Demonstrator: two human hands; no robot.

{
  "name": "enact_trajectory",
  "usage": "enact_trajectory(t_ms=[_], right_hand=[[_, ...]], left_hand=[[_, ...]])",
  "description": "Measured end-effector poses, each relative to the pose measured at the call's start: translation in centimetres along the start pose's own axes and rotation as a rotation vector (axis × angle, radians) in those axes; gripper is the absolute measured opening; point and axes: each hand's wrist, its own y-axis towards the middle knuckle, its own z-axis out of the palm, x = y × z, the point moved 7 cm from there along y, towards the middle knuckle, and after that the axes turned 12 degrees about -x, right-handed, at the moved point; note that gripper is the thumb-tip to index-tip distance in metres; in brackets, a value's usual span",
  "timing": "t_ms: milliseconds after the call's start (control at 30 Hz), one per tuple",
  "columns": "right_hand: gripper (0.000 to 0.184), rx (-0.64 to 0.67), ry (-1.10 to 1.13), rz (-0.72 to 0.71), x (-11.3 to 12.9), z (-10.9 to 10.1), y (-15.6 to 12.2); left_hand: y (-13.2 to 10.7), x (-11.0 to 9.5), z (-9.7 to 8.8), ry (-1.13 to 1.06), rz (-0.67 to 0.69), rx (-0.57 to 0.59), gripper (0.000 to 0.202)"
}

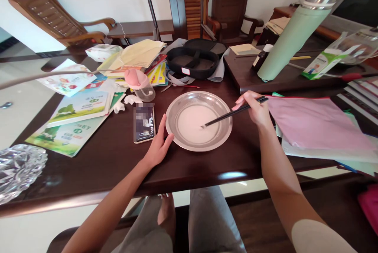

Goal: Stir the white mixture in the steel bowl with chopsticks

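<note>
The right hand [256, 108] is closed around a pair of black chopsticks [226, 116], gripped toward their rear ends. The left hand [159, 146] is loosely spread, thumb and fingers at the near-left rim of a round metal dish [201, 147], not clamped on it. The two hands are well apart. The dish sits flat on the dark worktop [233, 162], with whitish content [191, 121], probably liquid, inside.

A hard sweep of the chopsticks could slop that content over the rim, and with the left hand only steadying lightly, a sideways push could slide the dish toward the phone [144, 127] just beyond that hand.

The chopsticks' long axis slants across the dish's right side; their tips point left and slightly toward the person, ending over the whitish content.
</note>
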Motion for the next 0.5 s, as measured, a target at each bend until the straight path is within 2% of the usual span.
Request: enact_trajectory(t_ms=[133,167,200,267,333,367,433,500], right_hand=[[0.036,0.236,-0.026,0.002,0.2,2.2,-0.9],[0.036,0.249,-0.062,-0.027,0.5,2.4,-1.0],[0.036,0.231,-0.089,-0.052,0.7,2.4,-0.9],[0.035,0.111,-0.096,-0.078,0.9,1.4,-0.4],[0.036,-0.013,-0.043,-0.055,0.5,0.1,0.0],[0.038,-0.027,-0.020,-0.029,0.2,-0.1,0.1],[0.040,0.030,0.001,0.022,-0.3,0.3,0.0],[0.041,0.159,-0.024,0.040,-0.3,1.5,-0.4]], left_hand=[[0.0,-0.1,-0.1,-0.002,0.010,-0.007,0.081],[0.0,-0.1,-0.1,-0.003,0.011,-0.009,0.081],[0.0,-0.1,-0.1,-0.005,0.010,-0.010,0.081],[0.0,0.0,-0.1,-0.008,0.005,-0.007,0.082],[0.0,0.0,0.0,-0.010,0.000,-0.002,0.083],[0.0,0.1,0.0,-0.010,-0.001,-0.002,0.083],[0.0,0.1,-0.1,-0.006,-0.001,-0.005,0.084],[0.1,0.0,-0.1,-0.002,0.002,-0.012,0.084]])
